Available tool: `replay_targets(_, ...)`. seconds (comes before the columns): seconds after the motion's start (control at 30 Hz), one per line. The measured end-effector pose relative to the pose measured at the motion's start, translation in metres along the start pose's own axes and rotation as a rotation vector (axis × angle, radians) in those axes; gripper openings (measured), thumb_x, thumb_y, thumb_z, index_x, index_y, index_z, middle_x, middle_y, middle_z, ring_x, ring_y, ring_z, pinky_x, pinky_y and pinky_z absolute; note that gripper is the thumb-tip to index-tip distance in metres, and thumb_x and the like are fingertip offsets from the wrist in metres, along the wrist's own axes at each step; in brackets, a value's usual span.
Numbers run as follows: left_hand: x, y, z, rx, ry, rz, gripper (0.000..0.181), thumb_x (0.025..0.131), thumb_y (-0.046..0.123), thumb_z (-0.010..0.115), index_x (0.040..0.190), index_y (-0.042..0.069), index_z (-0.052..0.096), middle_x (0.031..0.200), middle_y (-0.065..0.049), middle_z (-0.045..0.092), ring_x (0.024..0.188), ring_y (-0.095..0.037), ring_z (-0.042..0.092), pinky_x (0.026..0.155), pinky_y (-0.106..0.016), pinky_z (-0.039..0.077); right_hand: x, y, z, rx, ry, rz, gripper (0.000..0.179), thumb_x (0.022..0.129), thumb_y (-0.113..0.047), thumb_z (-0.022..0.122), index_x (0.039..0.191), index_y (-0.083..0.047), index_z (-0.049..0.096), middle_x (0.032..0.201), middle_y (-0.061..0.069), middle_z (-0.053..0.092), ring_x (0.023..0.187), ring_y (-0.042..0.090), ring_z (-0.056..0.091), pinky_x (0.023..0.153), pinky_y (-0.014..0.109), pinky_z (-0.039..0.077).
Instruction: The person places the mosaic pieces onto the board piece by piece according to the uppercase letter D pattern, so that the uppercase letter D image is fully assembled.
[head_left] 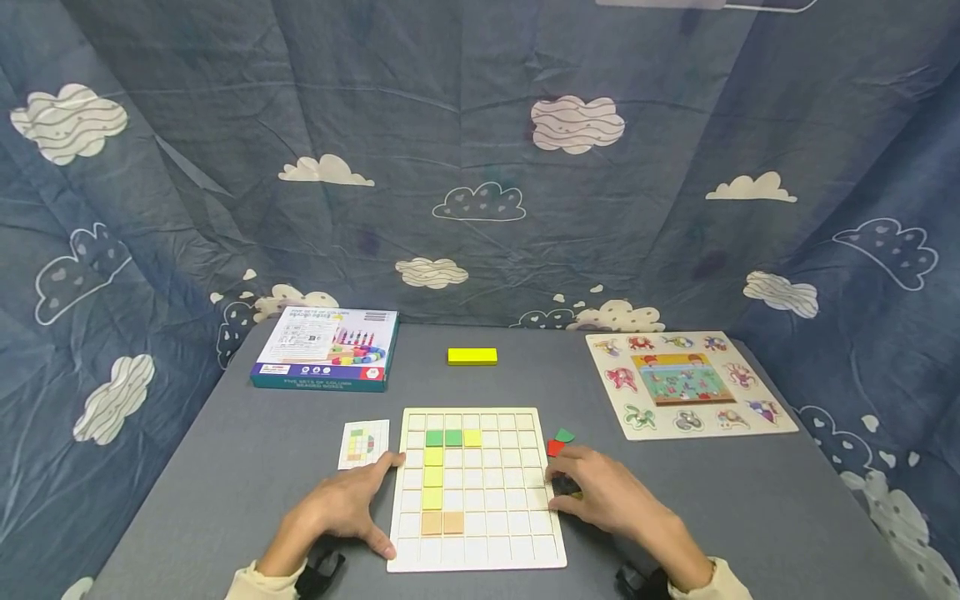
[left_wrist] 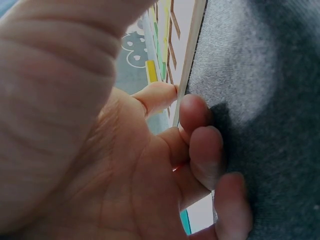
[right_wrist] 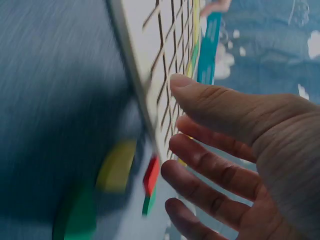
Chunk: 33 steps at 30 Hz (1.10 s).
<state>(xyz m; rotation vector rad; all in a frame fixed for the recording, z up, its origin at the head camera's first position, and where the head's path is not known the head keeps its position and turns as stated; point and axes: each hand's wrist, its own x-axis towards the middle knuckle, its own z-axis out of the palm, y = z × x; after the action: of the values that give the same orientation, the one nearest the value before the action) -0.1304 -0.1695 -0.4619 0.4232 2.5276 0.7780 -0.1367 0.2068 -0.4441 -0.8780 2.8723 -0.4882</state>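
A white grid board (head_left: 510, 479) lies on the grey table, bearing green tiles (head_left: 434, 437), yellow tiles (head_left: 432, 477) and tan tiles (head_left: 442, 523). Along its left edge my left hand (head_left: 341, 502) rests with thumb and index finger spread, both touching the rim. Beside the right edge, my right hand (head_left: 603, 492) hovers with loosely bent fingers and nothing between them in the right wrist view. Near it lie loose pieces: a red one (right_wrist: 151, 175), a yellow curved one (right_wrist: 117, 167) and green ones (right_wrist: 77, 215). In the head view the hand partly hides them.
A small card (head_left: 363, 444) printed with a coloured grid pattern lies left of the board. Behind are a boxed toy set (head_left: 326, 350), a yellow block (head_left: 472, 357) and, at the back right, a wooden picture puzzle (head_left: 686, 383). A dark cloud-print curtain (head_left: 480, 258) surrounds the table.
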Motion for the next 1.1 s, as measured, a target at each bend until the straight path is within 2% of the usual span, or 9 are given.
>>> replay_targets(0.1,0.000,0.000,-0.001,0.008,0.002,0.012,0.117,0.049,0.038,0.100,0.146,0.013,0.039,0.148,-0.017,0.051,0.129,-0.037,0.053,0.099,-0.063,0.042,-0.007,0.011,-0.004,-0.014,-0.008,0.046,0.028,0.079,-0.030,0.085,0.102,-0.020,0.073,0.104,-0.008,0.066,0.091,0.010,0.063,0.076,0.035,0.052)
replay_targets(0.33,0.000,-0.002,0.001,-0.013,-0.008,0.012,0.118,0.049,0.040,0.100,0.146,0.014,0.038,0.147,-0.017,0.051,0.129,-0.037,0.053,0.100,-0.063,0.042,-0.022,0.024,-0.004,-0.001,-0.048,0.100,0.032,0.077,-0.036,0.086,0.101,-0.019,0.074,0.093,-0.011,0.063,0.077,0.001,0.055,0.066,0.028,0.047)
replay_targets(0.5,0.000,-0.002,0.000,-0.002,-0.007,0.018,0.118,0.049,0.041,0.100,0.146,0.013,0.038,0.147,-0.018,0.051,0.129,-0.038,0.053,0.099,-0.063,0.042,-0.026,0.028,0.000,0.011,-0.028,0.091,0.028,0.076,-0.032,0.087,0.099,-0.021,0.074,0.088,-0.014,0.058,0.074,-0.001,0.050,0.062,0.025,0.043)
replay_targets(0.77,0.000,-0.001,0.001,-0.010,-0.008,0.017,0.118,0.049,0.041,0.100,0.146,0.013,0.038,0.148,-0.017,0.050,0.129,-0.036,0.053,0.100,-0.062,0.042,-0.025,0.029,0.002,0.064,-0.002,0.003,0.019,0.079,-0.021,0.085,0.085,-0.022,0.067,0.075,-0.016,0.055,0.068,-0.002,0.049,0.060,0.022,0.042)
replay_targets(0.97,-0.001,-0.001,0.001,0.004,0.001,0.030,0.117,0.050,0.039,0.100,0.145,0.012,0.038,0.149,-0.018,0.049,0.130,-0.037,0.052,0.101,-0.061,0.042,-0.021,0.025,0.001,0.049,-0.021,0.048,0.011,0.083,-0.020,0.080,0.084,-0.021,0.069,0.071,-0.016,0.055,0.063,-0.002,0.047,0.056,0.022,0.040)
replay_targets(1.1,-0.001,0.000,-0.001,0.010,0.007,0.046,0.117,0.050,0.037,0.100,0.145,0.011,0.038,0.148,-0.018,0.050,0.130,-0.038,0.053,0.101,-0.061,0.042,-0.019,0.024,0.002,0.018,0.006,0.068,0.005,0.088,-0.017,0.074,0.084,-0.020,0.072,0.072,-0.016,0.059,0.064,-0.003,0.048,0.057,0.024,0.042)
